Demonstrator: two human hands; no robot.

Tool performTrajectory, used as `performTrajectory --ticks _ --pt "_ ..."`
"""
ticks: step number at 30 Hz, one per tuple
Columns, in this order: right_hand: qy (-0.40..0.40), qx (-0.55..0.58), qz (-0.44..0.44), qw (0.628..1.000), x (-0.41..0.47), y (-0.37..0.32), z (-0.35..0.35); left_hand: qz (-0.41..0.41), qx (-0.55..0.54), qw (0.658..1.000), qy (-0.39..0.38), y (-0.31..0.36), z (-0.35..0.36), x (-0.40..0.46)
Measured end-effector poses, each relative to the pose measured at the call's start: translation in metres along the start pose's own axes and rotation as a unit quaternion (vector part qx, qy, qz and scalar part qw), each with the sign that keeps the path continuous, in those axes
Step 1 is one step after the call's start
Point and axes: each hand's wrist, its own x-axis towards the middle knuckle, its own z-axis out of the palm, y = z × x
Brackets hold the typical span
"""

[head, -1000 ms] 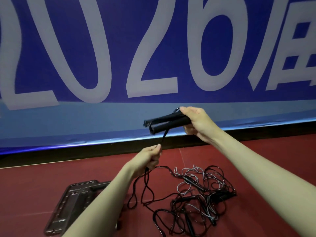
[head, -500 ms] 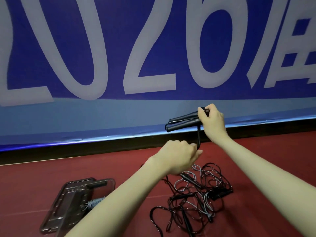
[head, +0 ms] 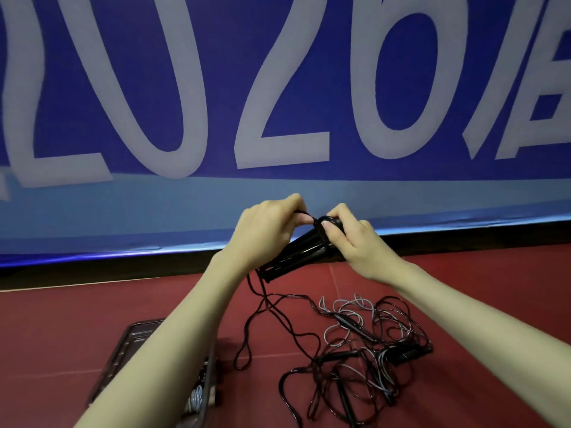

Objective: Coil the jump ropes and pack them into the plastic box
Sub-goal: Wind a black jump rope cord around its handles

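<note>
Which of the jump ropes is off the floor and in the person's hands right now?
The black rope whose paired handles the right hand grips while the left hand pinches its cord. The other ropes lie tangled on the red floor.

Jump rope handles (head: pixel 296 253): black, smooth, slight sheen. Cords in pile (head: pixel 364 344): thin, glossy black and grey. Box (head: pixel 129 350): clear, shiny plastic. Floor (head: pixel 92 319): matt red. Banner (head: pixel 278 88): blue cloth-like sheet, faintly wrinkled.

Banner (head: pixel 309 88) fills frame from 9 through 12 to 3 o'clock: deep blue, large pale characters "2026", lighter blue band along its lower edge. Black strip (head: pixel 92 273) runs beneath. Red floor (head: pixel 77 319) spans 4 to 8 o'clock, faint seam lines.
</note>
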Motion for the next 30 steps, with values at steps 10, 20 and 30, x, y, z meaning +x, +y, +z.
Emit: performTrajectory --ticks 10,20,30 --pt "0.031 0.092 -0.019 0.995 0.0 -0.034 0.006 -0.084 -0.303 0.937 -0.149 -0.015 -0.012 -0.005" --pt "0.141 0.217 0.039 0.965 0.011 -0.04 -0.007 -0.208 -0.594 0.765 -0.133 0.01 0.012 0.004" --pt "0.29 0.175 0.147 0.929 0.028 -0.012 -0.024 -0.292 -0.553 0.766 -0.15 0.053 0.037 0.009"
